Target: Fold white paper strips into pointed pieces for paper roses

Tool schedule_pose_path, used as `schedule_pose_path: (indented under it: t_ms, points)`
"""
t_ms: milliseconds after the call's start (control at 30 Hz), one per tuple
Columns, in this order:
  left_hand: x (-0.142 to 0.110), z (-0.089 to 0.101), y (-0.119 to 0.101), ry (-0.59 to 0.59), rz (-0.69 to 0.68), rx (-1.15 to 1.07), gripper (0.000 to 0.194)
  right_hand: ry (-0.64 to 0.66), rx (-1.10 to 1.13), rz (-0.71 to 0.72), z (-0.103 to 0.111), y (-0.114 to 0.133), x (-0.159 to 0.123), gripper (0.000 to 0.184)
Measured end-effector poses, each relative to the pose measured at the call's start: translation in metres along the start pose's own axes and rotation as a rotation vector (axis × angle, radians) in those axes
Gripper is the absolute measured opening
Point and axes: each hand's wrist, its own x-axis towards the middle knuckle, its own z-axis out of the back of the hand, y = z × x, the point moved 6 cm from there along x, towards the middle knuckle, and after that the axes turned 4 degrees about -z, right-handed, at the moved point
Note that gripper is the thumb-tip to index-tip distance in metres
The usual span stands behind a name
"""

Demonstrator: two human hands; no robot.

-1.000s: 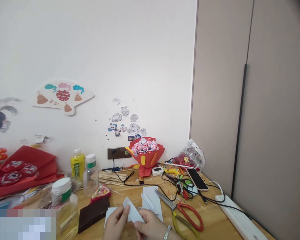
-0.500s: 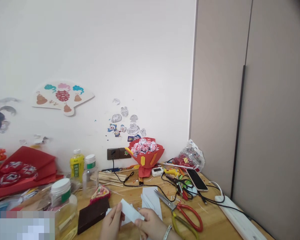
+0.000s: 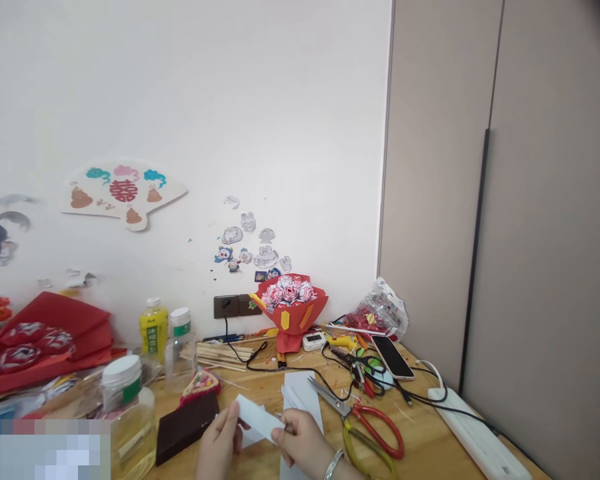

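Low in the head view, both hands pinch a small folded piece of white paper (image 3: 255,415) just above the wooden table (image 3: 420,440). My left hand (image 3: 219,443) grips its left end with closed fingers. My right hand (image 3: 303,441), a bracelet on its wrist, holds the right end between thumb and fingers. More white paper sheets (image 3: 303,393) lie flat on the table right behind the hands. A dark brown block (image 3: 186,425) lies just left of my left hand.
Red-and-yellow scissors (image 3: 365,423) lie right of my right hand. Behind them are tangled cables, a phone (image 3: 393,357), a white power strip (image 3: 475,433), a red paper bouquet (image 3: 290,310), wooden sticks (image 3: 225,355), bottles (image 3: 154,330) and a clear jar (image 3: 127,413) at the left.
The folded paper has turned in my hands from a raised pointed shape to a flatter, longer strip. Both hands stay at the same place near the table's front edge.
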Motion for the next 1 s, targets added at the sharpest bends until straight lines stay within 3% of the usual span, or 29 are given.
schedule_pose_path:
  t_ms: [133,233,333,500,633,833,1000]
  points:
    - [-0.001,-0.006,0.007,0.037,0.104,-0.105,0.048,-0.163,-0.238,0.067,0.01,0.014,-0.007,0.024]
    - [-0.008,-0.02,0.016,0.089,0.248,-0.168,0.047,-0.373,-0.614,0.257,0.018,0.036,-0.02,0.017]
    - [-0.019,-0.039,0.022,0.171,0.369,-0.254,0.046,-0.454,-0.913,0.448,0.013,0.05,-0.03,0.009]
    - [-0.025,-0.057,0.019,0.328,0.342,-0.303,0.044,-0.363,-1.09,0.598,-0.002,0.052,-0.033,0.002]
    - [-0.019,-0.053,0.019,0.318,0.292,-0.323,0.047,-0.266,-1.078,0.61,-0.006,0.051,-0.034,0.008]
    - [-0.013,-0.045,0.027,0.285,0.289,-0.387,0.043,-0.238,-0.965,0.611,-0.001,0.054,-0.036,0.022]
    - [-0.014,-0.046,0.019,0.324,0.271,-0.341,0.038,-0.202,-1.043,0.737,-0.005,0.055,-0.037,0.013]
